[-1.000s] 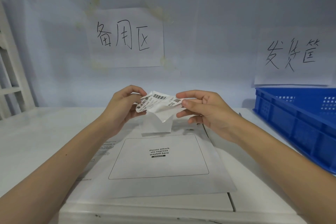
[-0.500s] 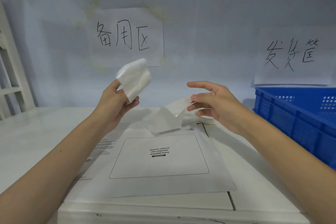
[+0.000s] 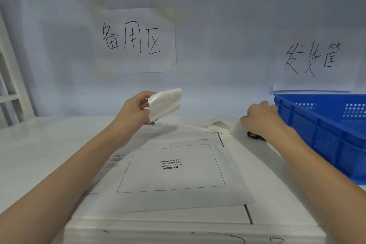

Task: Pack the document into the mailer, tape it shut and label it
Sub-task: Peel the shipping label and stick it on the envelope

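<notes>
White mailer point(image 3: 172, 176): flat, matte, rectangular; lies on the desk point(image 3: 35, 148) toward its front edge, a thin rounded outline printed on its face around "Please attach sto express waybill here".
Left hand point(image 3: 134, 112): raised above the mailer's far edge, fingers curled, pinching a glossy white label point(image 3: 165, 103) that bows slightly.
Right hand point(image 3: 259, 120): knuckles up over the desk's right side, beside the blue crate point(image 3: 324, 134); whether it grips anything, I cannot tell.
Dark ring point(image 3: 252, 135): partly under that hand, round.
Crate: rigid perforated plastic.
Paper scrap point(image 3: 219, 127): curled, past the mailer's far right corner.
</notes>
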The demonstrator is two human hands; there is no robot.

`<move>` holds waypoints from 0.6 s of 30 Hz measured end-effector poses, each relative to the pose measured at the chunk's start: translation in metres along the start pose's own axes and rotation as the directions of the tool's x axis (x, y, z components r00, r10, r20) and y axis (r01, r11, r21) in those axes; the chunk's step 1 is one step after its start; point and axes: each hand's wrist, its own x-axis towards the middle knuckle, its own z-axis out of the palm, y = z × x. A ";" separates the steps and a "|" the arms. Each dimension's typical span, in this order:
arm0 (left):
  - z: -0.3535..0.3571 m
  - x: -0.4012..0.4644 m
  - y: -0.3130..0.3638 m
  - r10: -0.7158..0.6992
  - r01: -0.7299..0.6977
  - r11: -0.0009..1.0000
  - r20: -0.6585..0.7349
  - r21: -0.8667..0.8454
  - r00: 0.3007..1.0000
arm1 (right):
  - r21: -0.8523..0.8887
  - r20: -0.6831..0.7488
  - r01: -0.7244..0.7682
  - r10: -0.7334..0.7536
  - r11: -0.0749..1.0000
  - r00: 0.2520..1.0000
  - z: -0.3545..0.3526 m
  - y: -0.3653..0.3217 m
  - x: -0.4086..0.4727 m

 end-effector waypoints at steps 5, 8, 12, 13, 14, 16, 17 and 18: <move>0.009 -0.008 0.004 0.065 -0.073 0.988 0.058 0.134 0.996 | 0.478 -0.332 0.354 -0.208 0.804 0.920 -0.009 -0.040 -0.026; 0.017 -0.014 0.007 0.106 -0.128 0.982 0.157 0.140 0.982 | 0.829 0.092 0.110 -0.328 0.548 0.940 -0.014 -0.069 -0.057; 0.020 -0.016 0.007 0.118 -0.150 0.973 0.181 0.174 0.976 | 0.805 0.328 -0.058 -0.362 0.590 0.873 -0.013 -0.072 -0.070; 0.020 -0.016 0.008 0.110 -0.139 0.976 0.170 0.166 0.979 | 0.812 0.339 -0.075 -0.361 0.579 0.869 -0.014 -0.070 -0.069; 0.019 -0.015 0.009 0.103 -0.128 0.979 0.157 0.159 0.982 | 0.817 0.355 -0.090 -0.373 0.570 0.857 -0.014 -0.068 -0.067; 0.017 -0.014 0.011 0.094 -0.112 0.981 0.120 0.158 0.988 | 0.815 0.408 -0.121 -0.412 0.567 0.814 -0.015 -0.065 -0.065; 0.016 -0.014 0.012 0.089 -0.104 0.983 0.099 0.154 0.991 | 0.812 0.433 -0.134 -0.433 0.567 0.791 -0.014 -0.065 -0.064; 0.015 -0.013 0.012 0.082 -0.093 0.984 0.079 0.149 0.993 | 0.812 0.449 -0.141 -0.452 0.567 0.770 -0.013 -0.064 -0.064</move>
